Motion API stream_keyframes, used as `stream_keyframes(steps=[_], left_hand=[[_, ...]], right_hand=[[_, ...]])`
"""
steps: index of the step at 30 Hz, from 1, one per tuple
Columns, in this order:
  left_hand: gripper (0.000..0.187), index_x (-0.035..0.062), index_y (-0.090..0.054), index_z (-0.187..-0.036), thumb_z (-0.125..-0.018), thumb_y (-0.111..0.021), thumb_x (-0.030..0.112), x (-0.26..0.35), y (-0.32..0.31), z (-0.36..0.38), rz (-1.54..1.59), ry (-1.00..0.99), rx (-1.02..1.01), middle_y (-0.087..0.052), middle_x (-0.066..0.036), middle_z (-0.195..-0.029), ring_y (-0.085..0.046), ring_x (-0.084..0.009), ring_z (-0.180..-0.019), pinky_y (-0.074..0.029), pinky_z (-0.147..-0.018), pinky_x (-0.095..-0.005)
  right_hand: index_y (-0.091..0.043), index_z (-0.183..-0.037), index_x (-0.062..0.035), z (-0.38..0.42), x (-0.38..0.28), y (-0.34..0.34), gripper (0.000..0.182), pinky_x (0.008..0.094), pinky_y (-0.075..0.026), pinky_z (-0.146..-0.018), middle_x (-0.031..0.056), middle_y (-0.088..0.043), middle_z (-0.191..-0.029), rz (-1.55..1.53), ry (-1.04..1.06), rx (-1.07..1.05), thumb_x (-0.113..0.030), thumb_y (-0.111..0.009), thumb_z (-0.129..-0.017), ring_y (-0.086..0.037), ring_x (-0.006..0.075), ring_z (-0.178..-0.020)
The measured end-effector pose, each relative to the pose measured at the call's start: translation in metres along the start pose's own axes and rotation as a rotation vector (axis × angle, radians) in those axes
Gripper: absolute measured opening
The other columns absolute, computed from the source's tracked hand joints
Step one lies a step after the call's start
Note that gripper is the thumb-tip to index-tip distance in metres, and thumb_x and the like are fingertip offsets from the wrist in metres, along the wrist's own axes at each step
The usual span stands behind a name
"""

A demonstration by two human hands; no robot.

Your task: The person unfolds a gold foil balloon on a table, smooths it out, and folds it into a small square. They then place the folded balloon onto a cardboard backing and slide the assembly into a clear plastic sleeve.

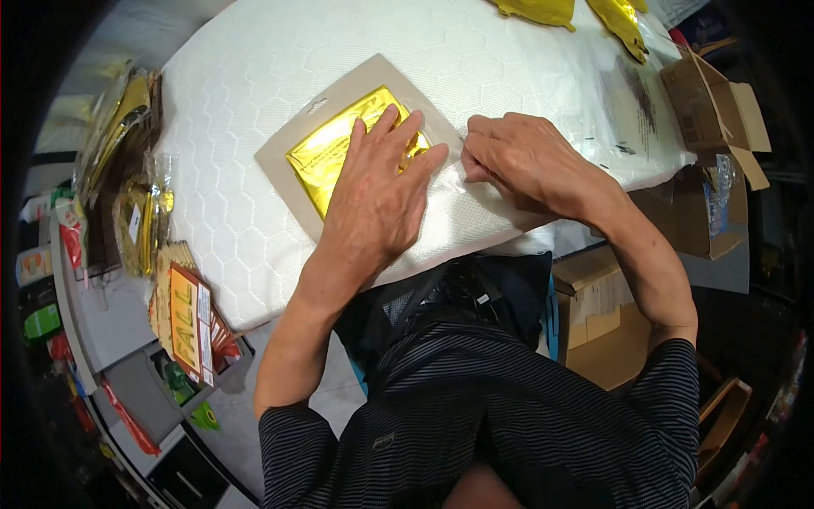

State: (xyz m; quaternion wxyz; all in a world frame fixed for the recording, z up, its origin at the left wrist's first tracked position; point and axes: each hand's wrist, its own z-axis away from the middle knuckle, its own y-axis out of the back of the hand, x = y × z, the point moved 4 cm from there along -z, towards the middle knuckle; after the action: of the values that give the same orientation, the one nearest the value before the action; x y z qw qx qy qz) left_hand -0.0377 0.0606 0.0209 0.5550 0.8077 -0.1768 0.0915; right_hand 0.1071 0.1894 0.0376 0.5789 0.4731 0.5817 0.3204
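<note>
A flat grey backing card with a hang hole lies turned like a diamond on the white quilted surface. On it rests a shiny gold foil packet with small print. My left hand lies over the packet, fingers spread, pressing it and hiding its lower right part. Just right of the card, my right hand has its fingers pinched together at the edge of clear plastic that seems to wrap the card. Exactly how far this plastic reaches is hard to see.
Bagged gold items hang at the left edge, above a stack of cards marked FALL. Yellow-gold foil pieces lie at the far edge. Clear plastic bags lie at right, beside open cardboard boxes.
</note>
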Motion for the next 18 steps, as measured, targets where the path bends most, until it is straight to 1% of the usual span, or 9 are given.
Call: stream_keyframes(steps=[1,2,4,5,7,11,14,16,18], left_hand=[[0.041,0.0101,-0.070,-0.128,-0.088,-0.070,0.005,0.000,0.000,0.000,-0.007,0.001,-0.001,-0.054,-0.020,-0.146,-0.047,-0.0435,-0.142,-0.034,-0.120,-0.0608],[0.041,0.0101,-0.070,-0.128,-0.088,-0.070,0.005,0.000,0.000,0.000,-0.008,0.003,-0.001,-0.054,-0.020,-0.146,-0.047,-0.0435,-0.142,-0.034,-0.120,-0.0608],[0.040,0.0104,-0.070,-0.128,-0.088,-0.069,0.005,0.000,0.002,0.000,0.005,0.005,-0.001,-0.054,-0.020,-0.146,-0.047,-0.0438,-0.142,-0.034,-0.120,-0.0610],[0.040,0.0104,-0.070,-0.128,-0.088,-0.069,0.005,0.000,0.002,0.000,0.006,0.008,-0.002,-0.054,-0.020,-0.146,-0.047,-0.0438,-0.142,-0.034,-0.120,-0.0610],[0.039,0.0107,-0.071,-0.127,-0.088,-0.069,0.005,0.000,0.001,-0.001,0.000,-0.003,0.008,-0.054,-0.020,-0.146,-0.046,-0.0441,-0.142,-0.034,-0.120,-0.0611],[0.040,0.0108,-0.070,-0.127,-0.088,-0.069,0.004,0.001,0.001,0.000,0.009,0.004,0.001,-0.054,-0.020,-0.146,-0.047,-0.0447,-0.141,-0.034,-0.120,-0.0613],[0.040,0.0108,-0.070,-0.127,-0.088,-0.070,0.003,0.002,0.002,0.000,0.002,0.010,-0.003,-0.054,-0.020,-0.146,-0.047,-0.0447,-0.141,-0.034,-0.120,-0.0615],[0.040,0.0105,-0.070,-0.127,-0.087,-0.070,0.003,0.002,0.003,-0.001,0.015,0.004,0.002,-0.054,-0.020,-0.146,-0.047,-0.0447,-0.141,-0.034,-0.120,-0.0617],[0.040,0.0102,-0.070,-0.127,-0.088,-0.070,0.003,0.002,0.002,-0.001,0.008,0.004,0.004,-0.054,-0.021,-0.146,-0.048,-0.0447,-0.141,-0.034,-0.120,-0.0616]], right_hand=[[-0.061,-0.090,-0.0058,0.001,-0.002,0.000,0.013,0.0429,-0.051,-0.073,0.0099,-0.061,-0.089,0.034,0.023,0.000,-0.016,-0.069,-0.092,-0.062,0.0332,-0.081],[-0.061,-0.090,-0.0058,0.005,-0.003,0.001,0.013,0.0429,-0.051,-0.073,0.0099,-0.061,-0.089,0.033,0.025,0.000,-0.016,-0.069,-0.092,-0.062,0.0332,-0.081],[-0.063,-0.093,-0.0063,0.011,-0.001,0.005,0.013,0.0420,-0.051,-0.073,0.0100,-0.062,-0.090,-0.119,-0.014,-0.031,-0.017,-0.071,-0.091,-0.063,0.0312,-0.082],[-0.063,-0.093,-0.0063,0.012,0.000,0.004,0.013,0.0420,-0.051,-0.073,0.0100,-0.062,-0.090,-0.121,-0.013,-0.035,-0.017,-0.071,-0.091,-0.063,0.0312,-0.082],[-0.066,-0.094,-0.0071,0.015,0.008,0.007,0.014,0.0406,-0.051,-0.073,0.0088,-0.063,-0.091,-0.218,-0.094,0.076,-0.017,-0.074,-0.089,-0.064,0.0295,-0.083],[-0.068,-0.092,-0.0076,0.009,0.009,0.003,0.013,0.0394,-0.052,-0.073,0.0075,-0.064,-0.091,-0.191,-0.126,0.101,-0.016,-0.076,-0.087,-0.065,0.0291,-0.084],[-0.068,-0.092,-0.0080,0.005,0.007,0.003,0.010,0.0391,-0.052,-0.073,0.0072,-0.065,-0.091,-0.152,-0.092,0.053,-0.014,-0.076,-0.087,-0.065,0.0300,-0.083],[-0.066,-0.095,-0.0073,0.004,0.007,-0.001,0.012,0.0404,-0.051,-0.073,0.0077,-0.063,-0.091,-0.092,-0.017,0.053,-0.012,-0.074,-0.087,-0.063,0.0307,-0.082],[-0.064,-0.094,-0.0068,0.003,0.002,0.001,0.013,0.0407,-0.051,-0.072,0.0081,-0.062,-0.090,-0.029,0.007,0.058,-0.011,-0.073,-0.087,-0.062,0.0308,-0.081]])
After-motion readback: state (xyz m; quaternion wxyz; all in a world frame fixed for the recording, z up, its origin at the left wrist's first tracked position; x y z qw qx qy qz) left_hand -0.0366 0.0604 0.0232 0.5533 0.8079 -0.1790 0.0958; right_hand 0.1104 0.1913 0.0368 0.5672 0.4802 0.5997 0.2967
